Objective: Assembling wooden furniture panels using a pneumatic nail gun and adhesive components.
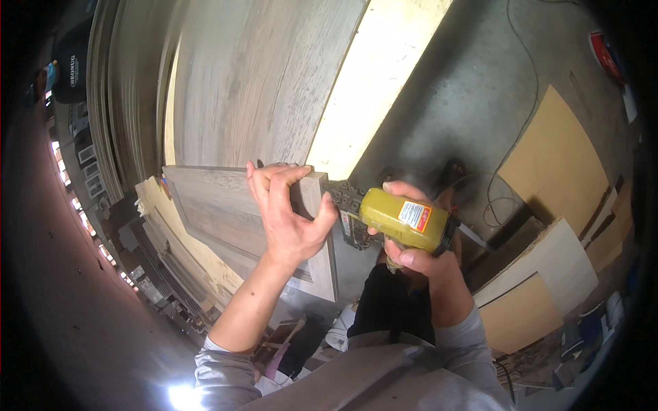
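A grey wood-grain framed panel (216, 204), like a cabinet door, stands tilted in front of me. My left hand (291, 222) grips its right-hand end, with fingers over the top edge and the thumb near the corner. My right hand (430, 264) is closed around a yellow-green nail gun (391, 214) with a dark nose and magazine. The gun's nose points left and lies close to the panel's end, just beside my left thumb. Whether it touches the wood, I cannot tell.
Behind the panel lean large wood-grain boards (253, 75) and a pale yellow board (356, 89). A thin hose (531, 82) trails over the concrete floor at the right. Tan sheets (555, 154) and a whitish offcut (565, 264) lie to the right. Trim strips (171, 257) are stacked at left.
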`<state>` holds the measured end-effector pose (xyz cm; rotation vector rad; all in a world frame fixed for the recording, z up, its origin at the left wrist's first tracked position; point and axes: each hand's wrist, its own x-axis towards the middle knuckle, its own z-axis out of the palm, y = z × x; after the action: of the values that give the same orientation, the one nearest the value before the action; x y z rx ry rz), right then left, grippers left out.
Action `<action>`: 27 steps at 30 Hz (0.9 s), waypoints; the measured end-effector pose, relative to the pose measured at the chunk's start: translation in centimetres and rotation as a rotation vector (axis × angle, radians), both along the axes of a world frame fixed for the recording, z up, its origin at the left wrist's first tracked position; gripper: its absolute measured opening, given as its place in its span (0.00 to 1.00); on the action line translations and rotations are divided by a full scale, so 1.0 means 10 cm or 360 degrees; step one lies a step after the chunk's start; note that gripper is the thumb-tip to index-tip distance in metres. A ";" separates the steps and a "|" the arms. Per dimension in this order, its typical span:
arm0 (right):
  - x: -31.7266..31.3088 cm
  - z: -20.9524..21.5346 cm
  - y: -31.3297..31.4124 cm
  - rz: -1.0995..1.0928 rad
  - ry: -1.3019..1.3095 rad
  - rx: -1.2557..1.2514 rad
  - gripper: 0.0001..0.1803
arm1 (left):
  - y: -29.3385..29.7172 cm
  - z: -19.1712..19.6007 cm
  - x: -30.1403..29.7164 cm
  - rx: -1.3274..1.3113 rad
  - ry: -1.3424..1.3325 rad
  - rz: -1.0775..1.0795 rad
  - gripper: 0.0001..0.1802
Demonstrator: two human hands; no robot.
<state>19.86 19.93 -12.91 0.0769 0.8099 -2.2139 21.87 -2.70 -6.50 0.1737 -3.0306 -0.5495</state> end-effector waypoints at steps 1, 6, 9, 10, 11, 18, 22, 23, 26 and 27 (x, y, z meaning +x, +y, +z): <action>-0.03 0.03 0.00 0.0008 -0.0065 -0.0019 0.46 | 0.00 0.00 0.00 0.0001 0.0001 -0.0001 0.29; -0.06 0.10 0.02 -0.0005 -0.0153 -0.0038 0.47 | 0.05 0.03 -0.04 0.0042 0.0028 0.0013 0.25; -0.07 0.20 0.11 0.0014 -0.0117 0.0002 0.48 | 0.06 0.01 -0.05 0.0066 0.0033 0.0027 0.24; -0.09 0.25 0.19 0.0031 -0.0101 0.0064 0.48 | 0.07 0.01 -0.05 0.0076 0.0073 0.0035 0.24; -0.09 0.24 0.29 0.0064 0.0069 0.0128 0.47 | 0.07 0.00 -0.05 0.0057 0.0090 0.0048 0.24; -0.49 0.97 0.72 0.0309 0.0641 0.0938 0.44 | 0.09 -0.02 0.03 0.0053 0.0221 0.0212 0.21; -0.95 1.45 0.47 0.0206 0.1360 0.1169 0.44 | 0.25 -0.02 0.34 0.0137 0.0156 0.0038 0.16; -1.10 1.65 0.32 0.0258 0.1462 0.1224 0.43 | 0.32 0.00 0.46 0.0146 0.0146 -0.0001 0.14; -1.49 2.00 -0.25 0.0407 0.1893 0.1315 0.43 | 0.56 0.07 0.97 0.0268 0.0103 0.0008 0.12; -1.63 1.94 -0.46 0.0362 0.2121 0.1302 0.44 | 0.63 0.15 1.10 0.0251 0.0149 0.0067 0.12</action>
<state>3.53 15.34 6.51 -1.1190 2.2171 -1.3538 32.84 3.57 -5.03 0.2119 -2.8862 -0.7707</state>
